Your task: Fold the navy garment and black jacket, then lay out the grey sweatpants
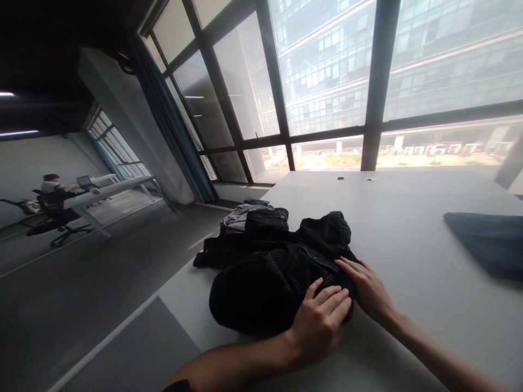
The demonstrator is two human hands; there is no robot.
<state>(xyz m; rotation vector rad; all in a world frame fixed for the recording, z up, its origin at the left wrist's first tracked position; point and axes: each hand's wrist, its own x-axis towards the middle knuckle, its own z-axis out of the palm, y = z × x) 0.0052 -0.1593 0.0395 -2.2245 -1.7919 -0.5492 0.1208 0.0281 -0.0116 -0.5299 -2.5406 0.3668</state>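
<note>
1. Black denim jacket [261,294]: bunched on the white table [425,239], near its left edge. Stitched seams and a buttoned pocket flap visible; one sleeve stretches toward that edge.
2. Left hand [321,316]: palm down on the near right part of the jacket, fingers lightly bent over the cloth. Thumb not seen; cannot tell whether fabric is pinched.
3. Right hand [370,288]: at the jacket's right side, just beside the left, fingers laid along the cloth. Grip likewise cannot be told.
4. Behind the jacket: folded black garment [267,219] and grey garment [233,219], close together.
5. Far right of the table: blue cloth [490,242], well apart from both hands.
6. Surroundings: large windows [327,71] beyond the table, blue curtain [174,120] to the left; a person [51,186] seated at another table [110,190] in the background.
</note>
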